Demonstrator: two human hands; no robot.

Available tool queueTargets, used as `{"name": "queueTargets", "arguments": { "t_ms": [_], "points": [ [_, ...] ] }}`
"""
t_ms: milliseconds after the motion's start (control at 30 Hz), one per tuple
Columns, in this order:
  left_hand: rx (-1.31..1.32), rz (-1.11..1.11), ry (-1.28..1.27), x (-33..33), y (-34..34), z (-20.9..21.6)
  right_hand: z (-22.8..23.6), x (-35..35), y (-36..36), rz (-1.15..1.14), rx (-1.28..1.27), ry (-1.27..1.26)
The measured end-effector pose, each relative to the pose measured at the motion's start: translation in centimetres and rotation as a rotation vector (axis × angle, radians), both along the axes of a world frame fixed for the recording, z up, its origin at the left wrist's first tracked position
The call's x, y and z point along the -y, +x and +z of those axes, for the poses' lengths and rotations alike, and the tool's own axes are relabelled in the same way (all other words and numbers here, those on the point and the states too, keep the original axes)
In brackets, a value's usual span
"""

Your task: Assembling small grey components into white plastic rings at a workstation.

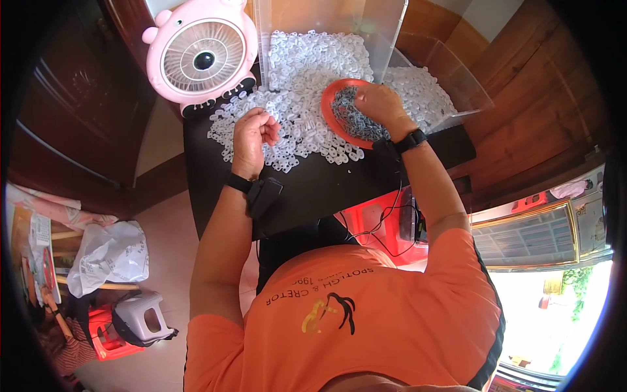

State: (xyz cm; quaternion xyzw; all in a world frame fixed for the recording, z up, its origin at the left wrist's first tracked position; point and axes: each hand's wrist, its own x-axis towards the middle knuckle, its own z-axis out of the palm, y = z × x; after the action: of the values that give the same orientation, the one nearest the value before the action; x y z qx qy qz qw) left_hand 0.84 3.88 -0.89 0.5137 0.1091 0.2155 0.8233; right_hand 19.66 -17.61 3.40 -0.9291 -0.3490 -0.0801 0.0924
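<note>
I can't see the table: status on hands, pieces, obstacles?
Left hand at white pieces, fingers curled. Right hand over grey bits in orange plate. Pink fan to the left, apart from both hands.

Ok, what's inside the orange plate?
The orange plate holds a heap of small grey pieces; the right hand hides part of it, and the plate's bottom is covered, so unseen.

Orange T-shirt (411, 313), short sleeves (214, 346), black wrist straps (411, 140), yellow-and-black chest print (341, 315)

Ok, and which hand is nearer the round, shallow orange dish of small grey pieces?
Right. The right hand is at the orange dish's upper right; the left hand is away to its left, by loose small white pieces.
</note>
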Motion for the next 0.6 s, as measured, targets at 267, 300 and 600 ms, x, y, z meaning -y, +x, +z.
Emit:
{"name": "queueTargets", "arguments": {
  "t_ms": [267,300,600],
  "points": [
    [-0.005,0.008,0.024,0.2,-0.1,0.5,-1.5,-1.1,0.8,0.012,0.049,-0.100],
    [-0.004,0.009,0.023,0.2,0.0,0.5,-1.5,-1.1,0.8,0.014,0.042,-0.094],
    [-0.004,-0.028,0.060,-0.1,-0.1,0.2,-0.5,0.6,0.5,-0.007,0.045,0.053]
  ]
}}
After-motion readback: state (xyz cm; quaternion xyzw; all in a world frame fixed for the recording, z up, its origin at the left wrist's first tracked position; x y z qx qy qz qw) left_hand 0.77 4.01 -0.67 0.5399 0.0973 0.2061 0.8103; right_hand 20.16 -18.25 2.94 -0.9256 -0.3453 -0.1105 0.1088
